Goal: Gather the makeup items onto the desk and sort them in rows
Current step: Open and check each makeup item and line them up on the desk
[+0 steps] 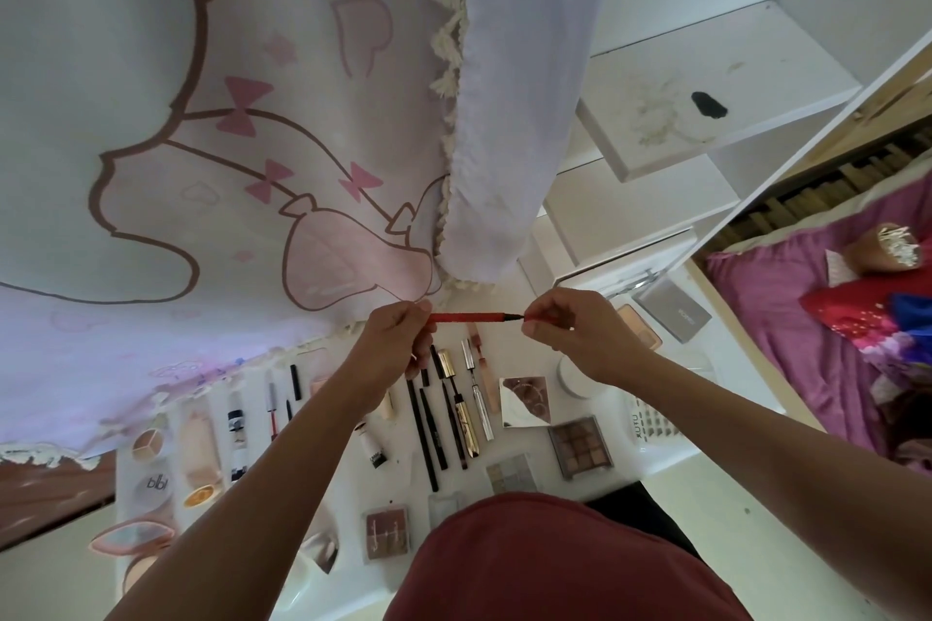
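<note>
Left grip is curled round one end of the red liner pen. Right grip pinches the other end, just beside the pen's dark tip. The pen is level at frame centre, held above the white counter. Below it lie black pencils, a gold mascara and a brown palette, side by side in rows.
</note>
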The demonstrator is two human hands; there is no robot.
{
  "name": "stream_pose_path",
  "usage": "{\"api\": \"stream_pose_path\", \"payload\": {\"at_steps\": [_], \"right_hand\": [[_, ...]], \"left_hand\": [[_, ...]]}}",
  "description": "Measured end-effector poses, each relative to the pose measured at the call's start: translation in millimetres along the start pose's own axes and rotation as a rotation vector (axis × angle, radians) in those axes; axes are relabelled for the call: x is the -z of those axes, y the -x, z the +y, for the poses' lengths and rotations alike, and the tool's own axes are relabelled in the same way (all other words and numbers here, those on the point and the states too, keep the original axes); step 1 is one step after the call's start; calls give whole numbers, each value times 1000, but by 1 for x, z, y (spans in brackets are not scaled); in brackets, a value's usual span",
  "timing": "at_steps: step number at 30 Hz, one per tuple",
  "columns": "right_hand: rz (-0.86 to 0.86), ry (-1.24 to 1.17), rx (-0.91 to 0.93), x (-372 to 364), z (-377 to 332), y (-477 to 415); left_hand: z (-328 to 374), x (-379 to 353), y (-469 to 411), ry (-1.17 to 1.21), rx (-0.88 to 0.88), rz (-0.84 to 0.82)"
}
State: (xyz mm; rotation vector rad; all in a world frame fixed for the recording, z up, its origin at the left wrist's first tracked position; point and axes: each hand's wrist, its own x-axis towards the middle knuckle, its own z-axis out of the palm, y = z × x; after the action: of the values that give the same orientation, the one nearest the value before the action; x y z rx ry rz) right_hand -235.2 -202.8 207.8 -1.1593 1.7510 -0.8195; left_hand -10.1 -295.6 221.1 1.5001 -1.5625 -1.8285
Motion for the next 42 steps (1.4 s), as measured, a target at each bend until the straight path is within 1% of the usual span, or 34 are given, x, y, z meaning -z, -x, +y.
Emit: {"api": "stream_pose_path", "payload": {"at_steps": [5,7,11,13,16,19,23,26,30,34,42], "right_hand": [[126,-79,-110,13,16,-3],[102,-108,-180,15,23,0],[8,-238,-412,-5,34,5],[8,-279,-459,-20,34,3],[58,-374,-509,-42,37,-6],[94,-496,-619,-57,42,-16],[104,-503,-687,-66,51,-28],[87,-395,-658,-63,57,-42],[104,-121,-544,-62,73,-73],[29,167,-485,-67,82,-97],[-65,549,-420,-84,87,-112]], "left_hand": [[-21,6,-4,199,157,22],[-34,3,-4,276,227,47],[-57,-16,-2,364,353,72],[-63,-26,-1,387,396,75],[-71,-43,0,408,447,97],[-76,-57,1,406,471,91],[-80,-69,1,358,488,85],[-81,-73,1,307,484,78],[-88,-67,1,263,482,132],[-101,-57,9,244,502,173],[-130,-43,29,194,527,202]]}}
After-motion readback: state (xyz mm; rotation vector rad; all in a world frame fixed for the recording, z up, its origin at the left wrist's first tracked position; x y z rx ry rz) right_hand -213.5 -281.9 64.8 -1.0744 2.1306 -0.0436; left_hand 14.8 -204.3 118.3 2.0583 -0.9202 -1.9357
